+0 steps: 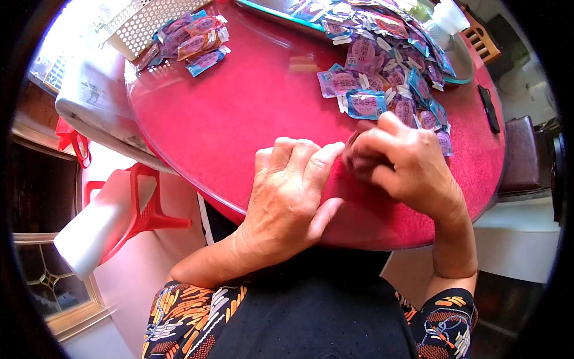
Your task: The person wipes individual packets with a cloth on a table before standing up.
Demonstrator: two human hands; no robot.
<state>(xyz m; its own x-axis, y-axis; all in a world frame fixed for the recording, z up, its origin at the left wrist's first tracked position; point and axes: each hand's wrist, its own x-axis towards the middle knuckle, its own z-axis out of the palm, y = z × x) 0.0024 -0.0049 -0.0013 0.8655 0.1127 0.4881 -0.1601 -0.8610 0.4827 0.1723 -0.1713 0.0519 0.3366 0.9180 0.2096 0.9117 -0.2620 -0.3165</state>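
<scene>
On the red round bench [239, 131], in front of me, both my hands, close together near the front edge. My left hand [287, 185] is back-up, fingers bent together, thumb apart from them; can't tell if anything sits under the fingertips. My right hand [406, 161] is curled, its fingers blurred and angled toward my left fingertips; can't tell if it's pinching something, the dark patch by the fingers is too smeared.

Printed sachets, purple and blue, piled [397, 78] just beyond my right hand, running down the right side of the bench; a blue-edged sachet [366, 103] lies at the near side of that pile. Small white strips [382, 45] scattered among them. Pile backs onto a teal-rimmed tray [281, 18], with a white container [448, 21] behind.

Second, smaller heap of sachets [191, 39] far left, by a white perforated basket [143, 27], well apart from my hands. Narrow black object [488, 109] near the right edge. Off the bench, left: red plastic stool [149, 200] with a white roll-like thing [98, 224] against it.
</scene>
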